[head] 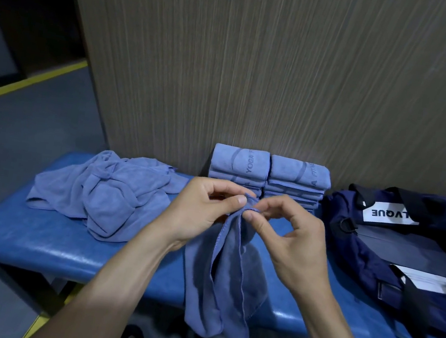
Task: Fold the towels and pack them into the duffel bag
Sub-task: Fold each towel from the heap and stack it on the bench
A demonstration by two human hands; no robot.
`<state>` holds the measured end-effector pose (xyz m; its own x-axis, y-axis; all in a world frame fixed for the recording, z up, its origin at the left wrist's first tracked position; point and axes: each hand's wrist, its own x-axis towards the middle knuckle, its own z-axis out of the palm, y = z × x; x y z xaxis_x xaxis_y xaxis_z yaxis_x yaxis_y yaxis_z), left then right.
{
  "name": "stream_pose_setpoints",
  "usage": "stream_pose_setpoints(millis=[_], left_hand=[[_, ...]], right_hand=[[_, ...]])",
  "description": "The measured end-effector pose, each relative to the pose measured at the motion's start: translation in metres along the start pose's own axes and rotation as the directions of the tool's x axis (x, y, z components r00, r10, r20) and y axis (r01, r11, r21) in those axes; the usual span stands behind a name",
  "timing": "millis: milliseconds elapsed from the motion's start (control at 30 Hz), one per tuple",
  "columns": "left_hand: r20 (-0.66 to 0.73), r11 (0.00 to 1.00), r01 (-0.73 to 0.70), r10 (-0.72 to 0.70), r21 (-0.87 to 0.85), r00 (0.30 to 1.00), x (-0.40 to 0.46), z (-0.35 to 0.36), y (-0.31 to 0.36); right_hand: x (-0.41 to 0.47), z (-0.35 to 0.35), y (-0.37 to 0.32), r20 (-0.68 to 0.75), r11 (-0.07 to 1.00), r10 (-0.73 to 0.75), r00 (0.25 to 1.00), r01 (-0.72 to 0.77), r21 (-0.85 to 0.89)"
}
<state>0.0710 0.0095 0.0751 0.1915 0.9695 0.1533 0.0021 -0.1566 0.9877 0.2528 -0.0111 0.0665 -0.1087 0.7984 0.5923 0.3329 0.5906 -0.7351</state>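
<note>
A blue padded desk (32, 238) spans the lower frame, with the navy duffel bag (395, 246) at the right edge and crumpled towels (102, 194) at left. Two folded stacks (267, 172) are set against the wall at centre. One towel (222, 281), draped past the desk's front edge, is pinched at its top corner by the left hand (203, 212) and right hand (293, 231), held close together.

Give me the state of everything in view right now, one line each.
Left hand: pinching the held towel's top edge.
Right hand: pinching the same edge beside it.
Held towel: unfolded, hanging down in front of the bench.
Loose towels: crumpled heap on the bench, unfolded.
Folded towels: two neat stacks against the wall.
Duffel bag: on the bench, open, no towels visible inside.
Bench: holding the towels and the bag.
</note>
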Motion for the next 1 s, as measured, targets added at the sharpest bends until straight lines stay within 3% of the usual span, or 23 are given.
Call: stream_pose_setpoints(millis=[300,667,900,1000], left_hand=[[-0.039,0.998,0.047,-0.049,-0.041,0.998,0.000,0.001,0.000],[0.059,0.999,0.029,-0.031,0.044,0.998,-0.001,-0.003,-0.001],[0.101,0.988,-0.059,0.044,0.146,0.994,-0.002,-0.004,-0.001],[0.121,0.977,-0.124,0.104,0.171,0.987,-0.003,-0.001,0.000]], right_hand=[[0.004,-0.006,0.010,0.002,0.969,-0.126,0.992,0.123,-0.213],[0.002,-0.006,0.010,-0.012,0.931,-0.164,0.986,0.151,-0.334],[0.002,-0.005,0.012,0.110,0.966,-0.092,0.990,0.115,-0.231],[0.001,-0.002,0.011,0.070,0.988,0.003,0.998,0.007,-0.152]])
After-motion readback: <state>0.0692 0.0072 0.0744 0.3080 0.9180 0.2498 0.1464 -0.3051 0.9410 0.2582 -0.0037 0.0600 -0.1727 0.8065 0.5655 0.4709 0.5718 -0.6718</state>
